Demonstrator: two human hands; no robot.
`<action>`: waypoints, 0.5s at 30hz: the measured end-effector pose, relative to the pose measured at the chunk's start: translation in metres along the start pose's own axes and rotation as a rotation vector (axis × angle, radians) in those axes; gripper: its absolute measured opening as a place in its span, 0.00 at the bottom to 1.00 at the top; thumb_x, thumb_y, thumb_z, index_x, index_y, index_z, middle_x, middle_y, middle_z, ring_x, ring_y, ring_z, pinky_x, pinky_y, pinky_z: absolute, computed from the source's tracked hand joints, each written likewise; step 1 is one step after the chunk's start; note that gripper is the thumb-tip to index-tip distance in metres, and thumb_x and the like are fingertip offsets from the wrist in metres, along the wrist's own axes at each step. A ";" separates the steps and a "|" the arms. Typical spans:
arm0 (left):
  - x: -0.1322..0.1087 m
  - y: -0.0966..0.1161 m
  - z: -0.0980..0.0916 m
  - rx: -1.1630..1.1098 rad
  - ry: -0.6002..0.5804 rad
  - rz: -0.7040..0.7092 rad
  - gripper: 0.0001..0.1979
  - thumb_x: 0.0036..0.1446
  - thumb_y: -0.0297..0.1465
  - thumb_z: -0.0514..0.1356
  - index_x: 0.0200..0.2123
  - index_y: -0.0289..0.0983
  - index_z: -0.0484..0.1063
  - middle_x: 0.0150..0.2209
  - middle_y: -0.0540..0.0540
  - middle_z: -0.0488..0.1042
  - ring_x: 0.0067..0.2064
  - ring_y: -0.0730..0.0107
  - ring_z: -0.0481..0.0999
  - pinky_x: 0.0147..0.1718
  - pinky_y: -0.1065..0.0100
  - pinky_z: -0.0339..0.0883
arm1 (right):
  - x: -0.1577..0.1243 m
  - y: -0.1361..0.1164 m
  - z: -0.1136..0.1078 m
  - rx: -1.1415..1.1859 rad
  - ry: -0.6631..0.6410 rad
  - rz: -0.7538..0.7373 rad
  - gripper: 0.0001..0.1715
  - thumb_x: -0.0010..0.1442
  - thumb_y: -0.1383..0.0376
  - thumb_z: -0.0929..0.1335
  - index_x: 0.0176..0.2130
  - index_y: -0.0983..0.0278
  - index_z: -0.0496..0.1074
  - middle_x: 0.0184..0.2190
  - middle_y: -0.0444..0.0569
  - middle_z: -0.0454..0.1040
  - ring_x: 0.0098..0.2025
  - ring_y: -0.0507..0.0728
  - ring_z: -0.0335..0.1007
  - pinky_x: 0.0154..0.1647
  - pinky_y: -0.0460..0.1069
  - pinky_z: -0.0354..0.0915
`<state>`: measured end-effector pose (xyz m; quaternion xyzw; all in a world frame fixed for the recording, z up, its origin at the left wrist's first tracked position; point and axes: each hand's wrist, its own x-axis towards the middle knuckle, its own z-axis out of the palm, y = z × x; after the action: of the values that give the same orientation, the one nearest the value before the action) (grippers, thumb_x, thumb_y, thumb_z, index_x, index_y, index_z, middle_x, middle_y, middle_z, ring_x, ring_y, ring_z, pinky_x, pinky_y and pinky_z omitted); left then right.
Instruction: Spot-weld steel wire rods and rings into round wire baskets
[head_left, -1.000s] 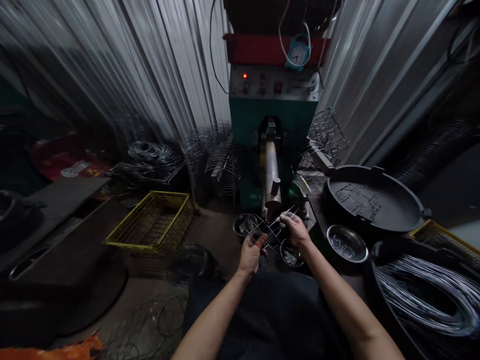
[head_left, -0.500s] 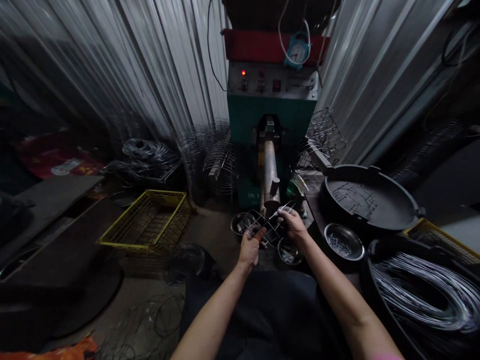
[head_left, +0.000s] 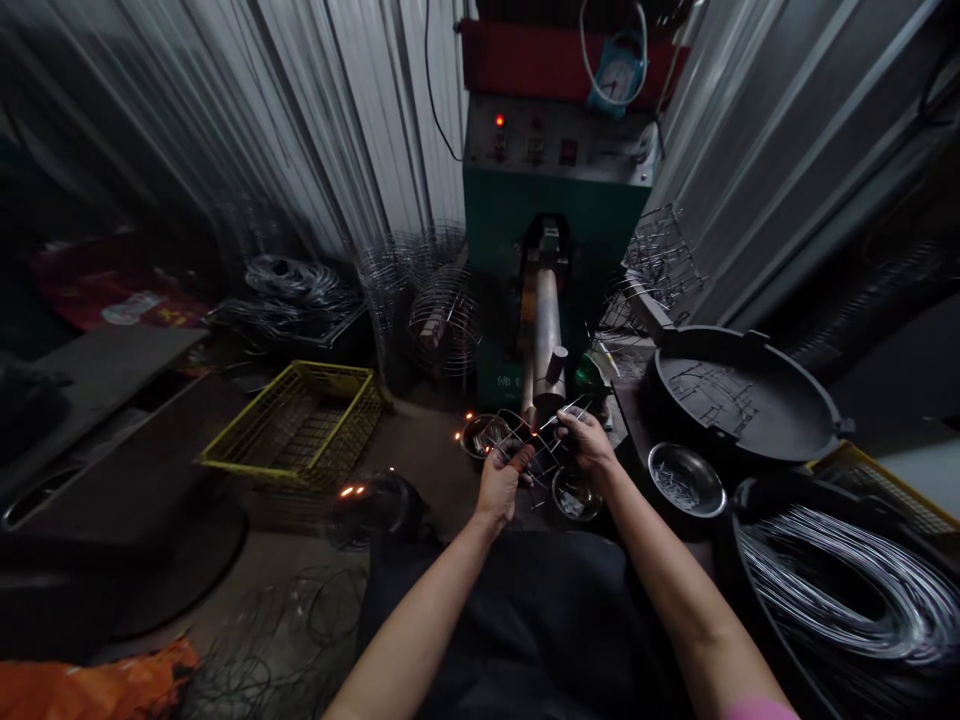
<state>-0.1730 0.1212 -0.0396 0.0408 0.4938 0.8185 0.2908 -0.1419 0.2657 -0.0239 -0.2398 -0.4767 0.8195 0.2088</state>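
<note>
A small wire rack (head_left: pixel 546 462) of crossed metal rods sits under the electrode tip of a green spot welder (head_left: pixel 495 260). My left hand (head_left: pixel 504 484) grips the rack's left side, thumb on top. On the right, my right hand (head_left: pixel 585 438) pinches thin metal rods (head_left: pixel 571 408) against the rack's upper right part. An orange glow shows at the tip of the welder's cylindrical arm (head_left: pixel 547 325), between both hands. Sparks (head_left: pixel 352 491) fly out to the left. My fingertips are partly hidden by the wires.
Bowls of small metal pieces stand behind my left hand (head_left: pixel 480 436), below my right hand (head_left: pixel 576 497) and farther right (head_left: pixel 684 482). A black round pan (head_left: pixel 787 390) and a wire coil (head_left: pixel 862 580) lie to the right. Left stands a yellow wire basket (head_left: pixel 289 470).
An orange glow and flying sparks have appeared at the welder's tip. Both hands keep their grip in nearly the same place. The view has tilted slightly down.
</note>
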 end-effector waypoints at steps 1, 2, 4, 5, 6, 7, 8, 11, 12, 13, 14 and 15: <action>-0.001 0.000 -0.001 0.012 -0.005 -0.019 0.19 0.35 0.37 0.66 0.30 0.35 0.67 0.20 0.55 0.65 0.18 0.81 0.62 0.16 0.76 0.57 | -0.001 -0.002 -0.002 0.009 -0.012 0.017 0.13 0.38 0.63 0.73 0.24 0.65 0.67 0.18 0.40 0.68 0.16 0.44 0.57 0.16 0.40 0.56; -0.002 0.001 -0.002 0.021 -0.017 -0.040 0.20 0.35 0.38 0.66 0.32 0.34 0.67 0.20 0.54 0.66 0.19 0.80 0.64 0.17 0.76 0.58 | -0.003 -0.003 -0.004 0.026 -0.022 0.029 0.13 0.39 0.62 0.73 0.25 0.65 0.68 0.19 0.40 0.69 0.17 0.44 0.58 0.17 0.40 0.57; -0.003 0.001 -0.003 0.034 -0.054 -0.065 0.21 0.35 0.38 0.66 0.33 0.34 0.68 0.21 0.53 0.67 0.21 0.79 0.65 0.19 0.76 0.59 | -0.008 -0.005 -0.008 0.067 -0.032 0.035 0.15 0.39 0.62 0.74 0.29 0.64 0.70 0.22 0.40 0.70 0.19 0.44 0.60 0.19 0.41 0.59; -0.004 0.001 -0.003 0.038 -0.067 -0.066 0.20 0.35 0.38 0.66 0.32 0.34 0.68 0.21 0.53 0.67 0.21 0.79 0.66 0.19 0.76 0.59 | -0.010 -0.005 -0.009 0.086 -0.033 0.030 0.17 0.38 0.62 0.74 0.31 0.63 0.70 0.23 0.40 0.71 0.20 0.45 0.61 0.20 0.41 0.60; -0.004 0.000 -0.003 0.038 -0.070 -0.061 0.20 0.35 0.38 0.66 0.32 0.34 0.68 0.21 0.53 0.67 0.21 0.80 0.65 0.19 0.76 0.58 | -0.012 -0.005 -0.010 0.100 -0.036 0.024 0.18 0.38 0.62 0.74 0.33 0.62 0.71 0.24 0.40 0.70 0.20 0.45 0.62 0.21 0.41 0.61; -0.005 0.000 -0.003 0.033 -0.064 -0.054 0.20 0.35 0.38 0.66 0.32 0.34 0.68 0.22 0.53 0.67 0.20 0.80 0.64 0.18 0.77 0.58 | -0.014 -0.005 -0.010 0.109 -0.039 0.021 0.19 0.38 0.62 0.74 0.33 0.62 0.71 0.24 0.39 0.70 0.21 0.45 0.62 0.21 0.41 0.61; -0.005 -0.001 -0.002 0.027 -0.054 -0.050 0.20 0.35 0.38 0.67 0.32 0.35 0.68 0.21 0.54 0.66 0.20 0.81 0.64 0.17 0.77 0.57 | -0.015 -0.004 -0.009 0.112 -0.041 0.018 0.19 0.38 0.62 0.74 0.33 0.62 0.71 0.24 0.39 0.70 0.21 0.45 0.62 0.21 0.41 0.61; -0.005 -0.005 0.000 0.004 -0.031 -0.038 0.20 0.35 0.38 0.66 0.32 0.35 0.68 0.20 0.55 0.65 0.19 0.81 0.63 0.16 0.77 0.55 | -0.015 0.000 -0.007 0.096 -0.015 0.012 0.19 0.36 0.61 0.75 0.32 0.62 0.72 0.23 0.40 0.69 0.22 0.46 0.63 0.22 0.42 0.62; -0.005 -0.006 0.001 -0.005 -0.032 -0.035 0.20 0.35 0.38 0.66 0.32 0.35 0.67 0.19 0.55 0.65 0.19 0.81 0.63 0.16 0.77 0.55 | -0.013 0.001 -0.006 0.083 -0.002 0.007 0.19 0.36 0.60 0.75 0.31 0.62 0.72 0.22 0.40 0.69 0.22 0.47 0.63 0.22 0.42 0.63; -0.006 -0.007 0.001 -0.016 -0.033 -0.034 0.20 0.36 0.39 0.66 0.32 0.35 0.67 0.18 0.55 0.65 0.18 0.81 0.63 0.15 0.77 0.55 | -0.012 0.001 -0.006 0.070 0.008 0.000 0.19 0.35 0.60 0.75 0.31 0.62 0.72 0.22 0.41 0.69 0.22 0.47 0.64 0.22 0.42 0.63; -0.006 -0.008 0.002 -0.029 -0.035 -0.040 0.20 0.36 0.39 0.66 0.32 0.35 0.66 0.18 0.56 0.64 0.18 0.80 0.62 0.15 0.77 0.55 | -0.010 0.001 -0.005 0.059 0.013 -0.007 0.19 0.35 0.60 0.75 0.30 0.62 0.72 0.22 0.41 0.70 0.23 0.48 0.64 0.22 0.43 0.63; -0.006 -0.008 0.002 -0.042 -0.036 -0.049 0.20 0.37 0.39 0.65 0.33 0.36 0.66 0.17 0.56 0.64 0.17 0.80 0.62 0.15 0.77 0.55 | -0.008 0.001 -0.005 0.049 0.013 -0.014 0.18 0.36 0.60 0.75 0.30 0.62 0.72 0.22 0.41 0.70 0.23 0.48 0.64 0.22 0.43 0.63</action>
<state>-0.1633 0.1224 -0.0442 0.0372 0.4718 0.8206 0.3203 -0.1324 0.2643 -0.0253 -0.2367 -0.4567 0.8280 0.2233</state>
